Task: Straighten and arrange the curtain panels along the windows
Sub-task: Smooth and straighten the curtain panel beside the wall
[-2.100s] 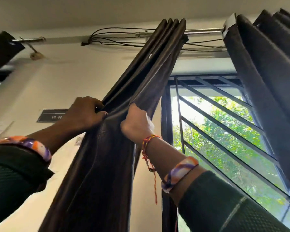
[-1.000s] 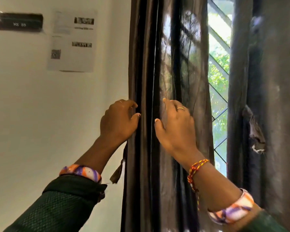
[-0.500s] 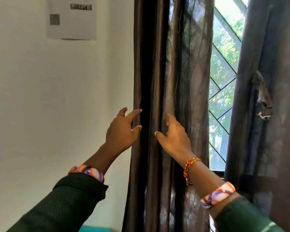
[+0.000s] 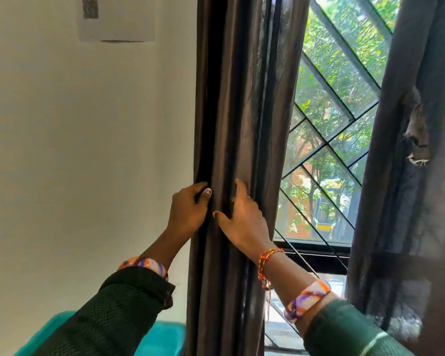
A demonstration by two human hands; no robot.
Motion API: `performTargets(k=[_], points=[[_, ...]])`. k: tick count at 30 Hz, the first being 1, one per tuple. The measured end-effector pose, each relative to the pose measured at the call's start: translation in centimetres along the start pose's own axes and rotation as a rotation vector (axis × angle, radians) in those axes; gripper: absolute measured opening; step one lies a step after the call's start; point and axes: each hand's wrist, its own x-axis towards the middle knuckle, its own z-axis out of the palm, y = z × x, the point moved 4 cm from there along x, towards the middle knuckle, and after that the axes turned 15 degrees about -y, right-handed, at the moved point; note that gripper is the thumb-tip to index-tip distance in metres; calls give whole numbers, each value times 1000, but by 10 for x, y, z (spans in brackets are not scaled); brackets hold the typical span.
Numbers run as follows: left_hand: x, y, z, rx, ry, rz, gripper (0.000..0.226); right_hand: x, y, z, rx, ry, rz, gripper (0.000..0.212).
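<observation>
While both hands work the gathered dark brown satin curtain panel [image 4: 242,111], which hangs in tight vertical pleats from 12 o'clock down to 6 o'clock between the white wall [image 4: 75,150] and the diamond-grilled window [image 4: 326,119], the state is as follows. Left hand [image 4: 188,211]: fingers curled round the panel's left edge, thumb pressing a fold from the front, so it grips the cloth. Right hand [image 4: 244,219]: fingers straight and slightly spread, laid flat on the pleats, thumb out toward 9 o'clock; presses, does not pinch. Second panel, a grey sheer curtain [image 4: 409,176], hangs at 3 o'clock, untouched, with a small torn flap [image 4: 418,140] showing. Judgement: the brown panel looks bunched neatly against the window's left side above the hands; the part below still needs smoothing, and the grey panel is not yet arranged. Roughly mid-task. Teal plastic object [image 4: 162,337] at 7 o'clock, paper notice [image 4: 116,19] at 11 o'clock.
</observation>
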Motion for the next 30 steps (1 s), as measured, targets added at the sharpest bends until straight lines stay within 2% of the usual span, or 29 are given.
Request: performTargets(k=[5, 9, 13, 17, 21, 25, 30], points=[[-43, 3, -10, 87, 120, 56, 33, -2, 2, 28, 87, -56, 27, 89], [-59, -3, -20, 130, 166, -93, 32, -7, 2, 40, 110, -14, 31, 70], [-74, 1, -23, 108, 141, -139, 38, -32, -3, 41, 15, 45, 51, 69], [-93, 22, -17, 40, 104, -106, 48, -73, -18, 53, -41, -2, -39, 78], [-103, 37, -10, 31, 86, -73, 36, -105, -30, 53, -70, 8, -160, 68], [-108, 38, -15, 121, 177, -20, 31, -128, -28, 48, -59, -40, -218, 59], [-117, 22, -35, 290, 221, 3, 34, -123, 8, 18, 105, 234, -54, 65]])
